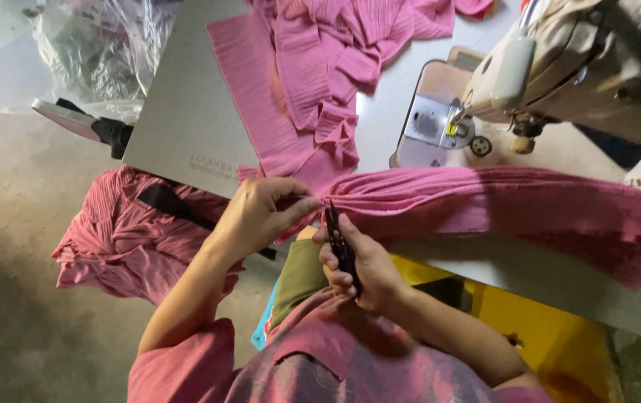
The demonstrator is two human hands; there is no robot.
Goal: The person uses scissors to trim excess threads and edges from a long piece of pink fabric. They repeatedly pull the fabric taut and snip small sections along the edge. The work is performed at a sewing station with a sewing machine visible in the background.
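Observation:
My left hand (261, 213) pinches the gathered end of a long pink pleated cloth (499, 201) that lies across the front edge of the sewing table. My right hand (361, 269) holds small dark thread snips (338, 239), their tips touching the cloth right beside my left fingertips. More pink pleated fabric (320, 67) is piled on the table beyond my hands.
A cream sewing machine (582, 60) stands at the right on the grey table (186, 112). Another heap of pink fabric (126, 231) lies on the floor to the left. Clear plastic bags (104, 45) sit at the top left. A yellow surface (552, 336) shows under the table.

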